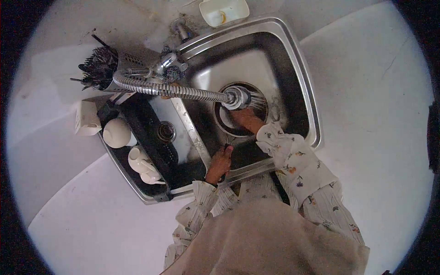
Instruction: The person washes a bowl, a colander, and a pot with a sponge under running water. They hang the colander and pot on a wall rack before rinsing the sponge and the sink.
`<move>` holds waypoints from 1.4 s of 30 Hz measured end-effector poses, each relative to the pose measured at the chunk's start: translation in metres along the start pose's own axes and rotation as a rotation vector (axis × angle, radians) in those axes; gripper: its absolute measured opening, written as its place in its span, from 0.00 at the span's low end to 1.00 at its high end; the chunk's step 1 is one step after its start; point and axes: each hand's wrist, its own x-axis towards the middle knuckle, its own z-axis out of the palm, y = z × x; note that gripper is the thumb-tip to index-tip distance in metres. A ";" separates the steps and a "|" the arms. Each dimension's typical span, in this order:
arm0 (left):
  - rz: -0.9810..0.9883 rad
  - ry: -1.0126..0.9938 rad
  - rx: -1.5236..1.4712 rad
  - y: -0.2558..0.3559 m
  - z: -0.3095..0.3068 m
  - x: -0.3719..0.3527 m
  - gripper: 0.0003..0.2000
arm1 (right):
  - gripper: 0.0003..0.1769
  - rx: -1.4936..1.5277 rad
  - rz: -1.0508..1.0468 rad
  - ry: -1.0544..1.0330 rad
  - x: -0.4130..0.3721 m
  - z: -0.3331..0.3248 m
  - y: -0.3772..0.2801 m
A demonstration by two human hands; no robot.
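A round pan is in the right-hand basin of the steel sink, its handle pointing towards me. My left hand is wrapped round that handle near the sink's front edge. Inside the pan is my right hand, reaching in from the right. Its fingers are largely hidden beneath the spray head, so their grip does not show. Water streams from the spray head into the pan, close to the right hand.
The flexible metal hose crosses above the sink divider. A black rack with white cups and a bowl spans the left basin. A cutlery holder stands behind. A soap dish lies at the back.
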 end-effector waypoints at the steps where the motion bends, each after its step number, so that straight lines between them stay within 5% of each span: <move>1: -0.227 -0.032 -0.119 0.011 0.000 0.002 0.22 | 0.26 -0.145 -0.099 0.350 0.010 0.037 0.015; 5: -0.049 0.000 -0.098 0.014 0.003 0.007 0.24 | 0.14 0.053 -0.076 0.437 0.012 0.023 -0.001; 8: -0.320 -0.082 -0.101 0.021 -0.002 0.009 0.24 | 0.16 -0.059 -0.229 0.243 -0.005 0.007 0.005; 10: 0.066 0.059 0.143 -0.006 0.000 0.005 0.23 | 0.17 -0.053 -0.098 0.055 -0.007 0.003 0.015; 11: 0.064 0.063 0.146 -0.017 0.000 0.011 0.23 | 0.17 -0.043 -0.068 0.013 -0.007 0.000 0.017; 13: 0.863 0.429 0.793 -0.024 0.001 0.022 0.22 | 0.18 -0.019 -0.099 0.078 -0.007 -0.003 0.018; 17: 0.704 0.270 0.677 -0.013 -0.002 0.017 0.22 | 0.20 0.043 -0.245 0.347 -0.008 0.000 0.003; 19: -0.379 -0.074 -0.015 0.044 -0.015 0.010 0.22 | 0.21 0.072 -0.264 0.243 -0.012 -0.009 0.005; 21: -0.391 -0.055 0.061 0.055 -0.021 0.011 0.22 | 0.22 0.160 -0.106 -0.033 -0.014 -0.021 0.014; 23: -0.405 -0.038 0.139 0.048 -0.022 0.010 0.22 | 0.23 0.410 0.265 -0.363 -0.022 -0.045 0.012; 25: -0.071 -0.091 0.213 0.016 -0.016 0.014 0.24 | 0.23 0.240 -0.500 0.106 0.015 0.046 0.087; 26: -0.065 -0.087 0.207 0.001 -0.011 0.020 0.24 | 0.23 0.072 -0.775 0.422 0.034 0.092 0.125; 27: 0.289 0.099 0.445 -0.010 -0.006 0.025 0.23 | 0.25 0.350 -0.032 0.034 0.011 0.025 0.045; 28: 0.640 0.286 0.680 -0.023 -0.001 0.026 0.23 | 0.25 0.349 -0.032 0.032 0.002 0.015 0.021; 29: 0.639 0.288 0.681 -0.015 -0.004 0.026 0.23 | 0.26 0.185 -0.175 0.277 -0.003 0.010 0.004; 30: 0.296 0.147 0.595 0.001 -0.009 0.022 0.22 | 0.26 0.018 -0.317 0.517 -0.008 0.007 -0.003; 31: -0.045 0.003 0.496 0.010 -0.011 0.018 0.22 | 0.26 0.023 -0.317 0.513 -0.015 0.000 -0.002; 33: -0.025 -0.036 0.431 0.008 -0.016 0.012 0.21 | 0.26 -0.026 -0.196 0.009 -0.021 -0.014 0.009; 37: 0.205 -0.053 0.600 0.010 -0.020 0.013 0.23 | 0.26 -0.202 0.020 -0.159 -0.012 -0.009 0.028; 39: 0.160 -0.053 0.579 0.004 -0.017 0.014 0.20 | 0.17 -0.090 -0.199 0.362 -0.021 -0.009 0.034; 40: 0.112 -0.054 0.566 -0.003 -0.017 0.016 0.17 | 0.17 -0.091 -0.198 0.367 -0.012 -0.001 0.042; 41: 0.115 -0.052 0.569 -0.009 -0.017 0.018 0.17 | 0.17 -0.194 -0.101 0.122 0.000 0.007 0.047; 42: 0.417 0.057 0.682 -0.018 -0.016 0.020 0.17 | 0.18 -0.294 -0.003 -0.126 0.009 0.014 0.050</move>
